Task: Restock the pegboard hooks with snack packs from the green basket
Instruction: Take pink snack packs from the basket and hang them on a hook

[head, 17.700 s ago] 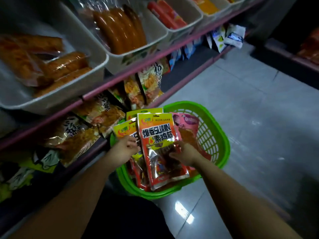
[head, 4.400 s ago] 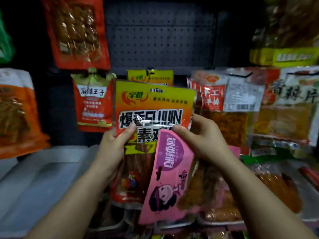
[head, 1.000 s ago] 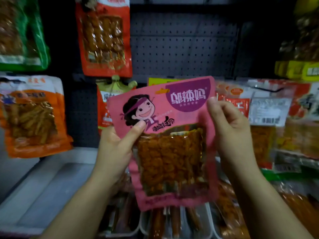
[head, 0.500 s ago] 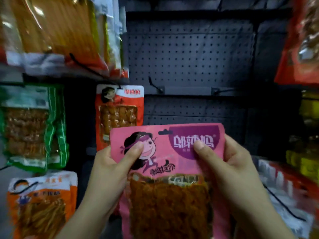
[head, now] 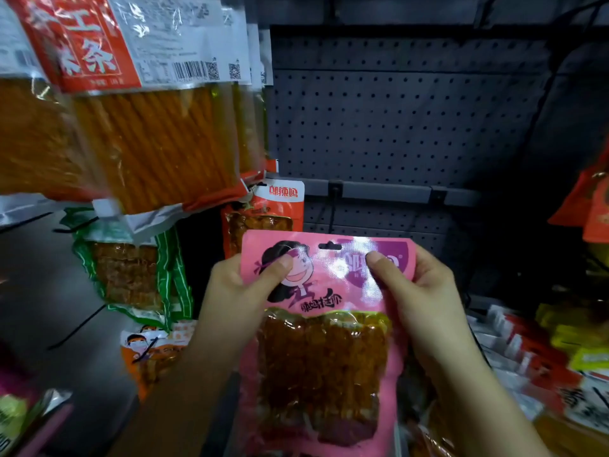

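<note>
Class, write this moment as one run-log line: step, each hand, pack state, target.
step: lining up hang hole | left hand: holds pink snack pack | right hand: holds same pack | pack: upright, unhung | target: empty pegboard hook

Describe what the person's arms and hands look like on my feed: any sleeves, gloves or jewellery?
Both are bare. The left hand and right hand wear no gloves, and no rings show on the visible fingers. The nails are short and unpainted. Both forearms are uncovered as far as the bottom edge of the picture: no sleeve, watch or wristband shows.
</note>
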